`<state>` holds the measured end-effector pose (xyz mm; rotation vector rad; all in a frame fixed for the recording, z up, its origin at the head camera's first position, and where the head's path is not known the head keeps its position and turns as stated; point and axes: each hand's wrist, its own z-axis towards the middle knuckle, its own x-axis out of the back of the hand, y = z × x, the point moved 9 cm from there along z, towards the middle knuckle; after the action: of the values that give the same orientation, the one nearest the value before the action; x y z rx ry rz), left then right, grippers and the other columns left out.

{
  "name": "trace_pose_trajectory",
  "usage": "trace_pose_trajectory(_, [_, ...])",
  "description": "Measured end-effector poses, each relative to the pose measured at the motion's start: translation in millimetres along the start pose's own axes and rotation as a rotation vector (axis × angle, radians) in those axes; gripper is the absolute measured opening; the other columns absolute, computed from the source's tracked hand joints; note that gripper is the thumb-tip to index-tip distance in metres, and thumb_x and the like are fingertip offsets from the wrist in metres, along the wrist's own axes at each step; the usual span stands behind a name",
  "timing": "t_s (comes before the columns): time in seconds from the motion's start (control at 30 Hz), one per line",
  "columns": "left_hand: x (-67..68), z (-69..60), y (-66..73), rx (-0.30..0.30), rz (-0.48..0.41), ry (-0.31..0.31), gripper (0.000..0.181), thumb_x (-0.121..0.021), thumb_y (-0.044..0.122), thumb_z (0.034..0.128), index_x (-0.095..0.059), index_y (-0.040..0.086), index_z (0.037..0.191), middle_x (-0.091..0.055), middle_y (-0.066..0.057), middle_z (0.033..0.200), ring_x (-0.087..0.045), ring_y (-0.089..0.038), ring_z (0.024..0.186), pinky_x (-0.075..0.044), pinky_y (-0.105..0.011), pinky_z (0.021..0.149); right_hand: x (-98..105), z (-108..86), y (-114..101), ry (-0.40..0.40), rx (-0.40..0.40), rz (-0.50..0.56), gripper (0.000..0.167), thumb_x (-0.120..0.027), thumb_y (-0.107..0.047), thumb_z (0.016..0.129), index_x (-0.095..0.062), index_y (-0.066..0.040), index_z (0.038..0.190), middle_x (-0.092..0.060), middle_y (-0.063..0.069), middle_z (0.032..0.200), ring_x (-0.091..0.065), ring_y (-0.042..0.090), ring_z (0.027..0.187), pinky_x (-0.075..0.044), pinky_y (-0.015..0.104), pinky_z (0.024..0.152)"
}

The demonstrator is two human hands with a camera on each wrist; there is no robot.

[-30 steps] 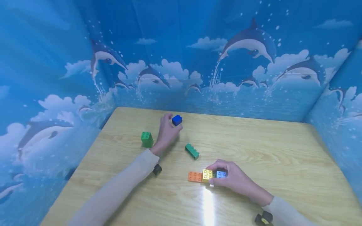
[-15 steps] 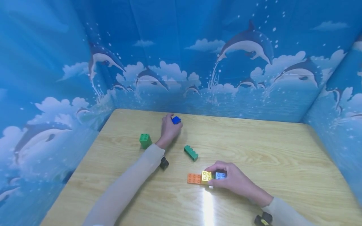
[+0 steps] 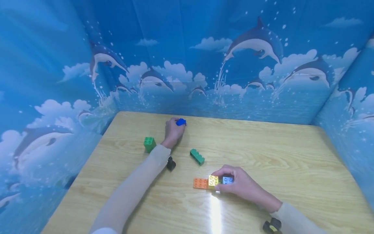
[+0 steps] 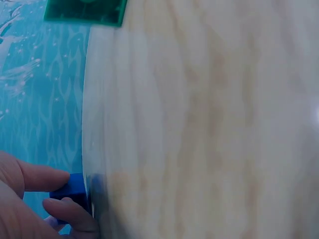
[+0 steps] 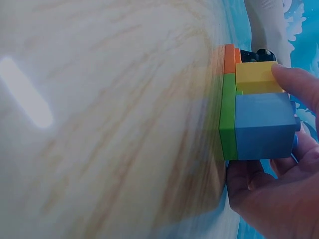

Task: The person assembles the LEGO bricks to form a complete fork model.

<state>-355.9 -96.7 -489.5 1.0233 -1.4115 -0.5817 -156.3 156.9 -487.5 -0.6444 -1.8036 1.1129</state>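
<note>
The left hand (image 3: 173, 130) pinches the dark-blue block (image 4: 70, 191) near the far edge of the surface (image 3: 277, 152), its fingers parted only by the block. The right hand (image 3: 242, 185) grips the yellow block (image 3: 213, 182) (beside the light-blue one (image 3: 228, 180)). Too weak a pinch could let the dark-blue block slip.

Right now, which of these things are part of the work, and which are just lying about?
Part of the work, judging by the hands:
dark blue brick, pinched by the left hand
yellow brick, gripped by the right hand
orange brick, light green brick, light blue brick, grouped with the yellow

Lying about, perhaps for later:
tall green brick
dark green brick
</note>
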Motion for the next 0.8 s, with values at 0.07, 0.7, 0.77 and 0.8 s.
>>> trace_pose_trajectory(0.07, [-1.3, -0.6, 1.4, -0.001, -0.022, -0.005, 0.047, -0.070, 0.018, 0.1047, -0.059, 0.004, 0.149, -0.055, -0.026, 0.154, -0.054, -0.045, 0.147, -0.049, -0.058, 0.121, 0.7, 0.0, 0.0, 0.001, -0.001, -0.005, 0.039, -0.091, -0.033, 0.088, -0.079, -0.026, 0.124, -0.074, 0.001, 0.118, -0.064, 0.025, 0.110, -0.057, 0.030, 0.091])
trace_pose_trajectory(0.7, [-3.6, -22.5, -0.8, 0.069, -0.251, -0.090, 0.045, -0.064, 0.023, 0.1083, -0.055, 0.011, 0.151, -0.062, -0.018, 0.148, -0.062, -0.036, 0.132, -0.051, -0.052, 0.114, -2.6, -1.8, 0.3, 0.017, 0.008, 0.015, 0.038, -0.091, -0.031, 0.088, -0.079, -0.026, 0.124, -0.074, 0.001, 0.117, -0.065, 0.025, 0.109, -0.059, 0.029, 0.089])
trace_pose_trajectory(0.77, [-3.2, -24.1, 1.0, 0.068, -0.246, -0.106, 0.041, -0.064, 0.025, 0.1087, -0.057, 0.011, 0.147, -0.065, -0.017, 0.140, -0.064, -0.034, 0.123, -0.052, -0.051, 0.108, -2.1, -1.9, 0.7, 0.019, 0.006, 0.017, 0.038, -0.091, -0.031, 0.088, -0.079, -0.026, 0.124, -0.074, 0.001, 0.117, -0.065, 0.025, 0.109, -0.059, 0.029, 0.090])
trace_pose_trajectory(0.8, [-2.7, -25.0, 1.8, 0.070, -0.243, -0.112, 0.040, -0.064, 0.026, 0.1088, -0.057, 0.011, 0.146, -0.067, -0.017, 0.137, -0.064, -0.034, 0.120, -0.052, -0.051, 0.106, -1.6, -2.0, 0.9, 0.021, 0.006, 0.017, 0.038, -0.091, -0.031, 0.088, -0.079, -0.026, 0.124, -0.074, 0.001, 0.116, -0.065, 0.025, 0.109, -0.059, 0.029, 0.090])
